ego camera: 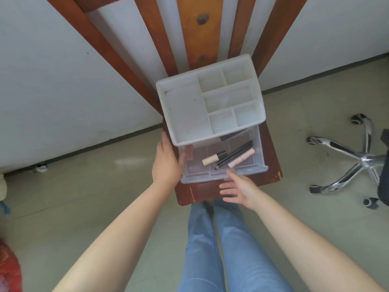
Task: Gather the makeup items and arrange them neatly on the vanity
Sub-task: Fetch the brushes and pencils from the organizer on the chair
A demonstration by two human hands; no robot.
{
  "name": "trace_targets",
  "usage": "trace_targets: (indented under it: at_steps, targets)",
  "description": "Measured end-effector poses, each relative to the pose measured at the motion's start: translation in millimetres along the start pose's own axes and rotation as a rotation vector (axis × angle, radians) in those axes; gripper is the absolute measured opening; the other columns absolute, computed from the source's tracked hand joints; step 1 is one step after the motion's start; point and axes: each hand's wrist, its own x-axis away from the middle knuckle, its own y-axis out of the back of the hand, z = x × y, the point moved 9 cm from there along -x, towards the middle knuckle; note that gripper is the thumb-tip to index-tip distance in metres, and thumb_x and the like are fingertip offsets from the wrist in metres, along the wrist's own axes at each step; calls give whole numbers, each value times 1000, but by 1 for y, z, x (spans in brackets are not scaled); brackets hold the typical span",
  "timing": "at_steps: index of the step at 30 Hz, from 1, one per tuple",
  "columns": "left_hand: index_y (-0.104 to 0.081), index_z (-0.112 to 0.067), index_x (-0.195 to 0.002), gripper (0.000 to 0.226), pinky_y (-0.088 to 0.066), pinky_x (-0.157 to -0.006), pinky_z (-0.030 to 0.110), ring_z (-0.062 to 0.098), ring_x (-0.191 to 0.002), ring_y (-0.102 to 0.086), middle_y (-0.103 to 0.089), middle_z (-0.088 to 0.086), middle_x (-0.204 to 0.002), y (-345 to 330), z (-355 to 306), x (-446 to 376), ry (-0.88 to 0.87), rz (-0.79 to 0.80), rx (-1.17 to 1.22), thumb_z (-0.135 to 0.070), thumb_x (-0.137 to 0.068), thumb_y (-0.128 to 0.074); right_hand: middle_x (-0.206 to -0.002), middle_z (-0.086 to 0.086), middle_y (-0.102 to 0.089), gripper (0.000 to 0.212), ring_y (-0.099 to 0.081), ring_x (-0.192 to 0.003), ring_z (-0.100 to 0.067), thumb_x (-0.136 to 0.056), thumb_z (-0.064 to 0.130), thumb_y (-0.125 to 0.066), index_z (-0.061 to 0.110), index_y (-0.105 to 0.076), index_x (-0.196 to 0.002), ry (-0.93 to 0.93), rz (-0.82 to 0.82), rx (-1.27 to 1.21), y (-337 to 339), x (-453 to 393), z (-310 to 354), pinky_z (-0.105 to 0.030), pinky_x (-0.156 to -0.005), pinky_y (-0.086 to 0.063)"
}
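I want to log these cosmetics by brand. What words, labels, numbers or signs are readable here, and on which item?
No text can be read anywhere in this view.
Cream tube with black cap in the open drawer: no print visible.
Pink tube: no print visible.
Long black pencil: any marking is too small to read.
Brownish tube beside the left hand: blurred, unreadable.
White organizer: plain, no label.

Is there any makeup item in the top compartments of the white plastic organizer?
No. The top compartments of the white plastic organizer show only bare plastic, while the makeup tubes lie in the pulled-out clear plastic drawer below.
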Motion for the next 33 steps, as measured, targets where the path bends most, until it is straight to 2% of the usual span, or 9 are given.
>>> trace_targets:
  at_steps: [3,5,7,9,11,14,22,26,33]
  targets:
    - [-29,-2,-137,56,-41,-90,41,36,-119,-46,-46,21,-132,-40,29,22,227,149,28,-32,-92,-45,-76,-5,-60,30,-58,-63,-15,-92,39,-45,10,-54,-91,51,-5,454,9,18,10,-23,-54,-52]
    - [-45,1,-122,41,-41,-85,37,37,-110,-51,-55,23,-120,-54,35,33,262,179,80,-28,-93,-44,-70,-2,-59,21,-54,-57,-12,-91,26,-49,7,-58,-93,290,-109,830,15,29,40,-18,-49,-45]
    - [-54,5,-105,29,-38,-78,35,37,-101,-52,-58,25,-109,-58,34,37,249,158,136,-20,-93,-45,-86,-8,-62,18,-55,-74,-19,-88,13,-51,4,-60,-100,660,-265,1198,10,42,84,-25,-61,-38]
    - [-55,7,-95,24,-36,-74,35,37,-97,-52,-59,28,-102,-57,35,36,261,123,175,-14,-91,-46,-118,-17,-54,36,-49,-108,-28,-83,0,-50,0,-52,-118,897,-301,1484,-5,44,112,-30,-86,-37]
    - [-55,7,-87,21,-35,-72,36,38,-94,-52,-59,29,-97,-55,35,36,274,103,190,-12,-91,-47,-140,-16,-34,67,-30,-129,-32,-79,-4,-53,6,-27,-139,883,-307,1811,-12,25,119,-38,-108,-26]
    - [-46,-4,-66,26,-36,-71,36,38,-91,-53,-59,30,-94,-54,33,36,279,99,185,-11,-91,-46,-149,-14,-16,96,-16,-137,-35,-77,7,-63,18,3,-145,791,-391,2161,-13,2,124,-48,-113,-13]
    - [-27,-14,-54,42,-27,-62,33,28,-75,-41,-46,11,-69,-52,32,37,295,117,174,-11,-91,-45,-146,-12,-25,110,-27,-134,-32,-71,22,-70,28,13,-143,746,-316,2236,-23,-9,130,-49,-106,-26]
    - [-25,-13,-53,43,-33,-68,37,37,-86,-51,-58,25,-83,-48,28,39,289,113,173,-10,-91,-45,-147,-13,-22,90,-20,-136,-36,-78,14,-62,20,-2,-145,801,-329,2261,-31,-5,127,-49,-108,-23]
    - [-42,-4,-69,22,-40,-76,37,39,-95,-53,-60,30,-99,-46,24,39,299,139,166,-8,-91,-44,-127,-18,-42,52,-41,-115,-35,-79,8,-60,8,-35,-126,738,-326,2194,-27,-7,111,-41,-87,-41]
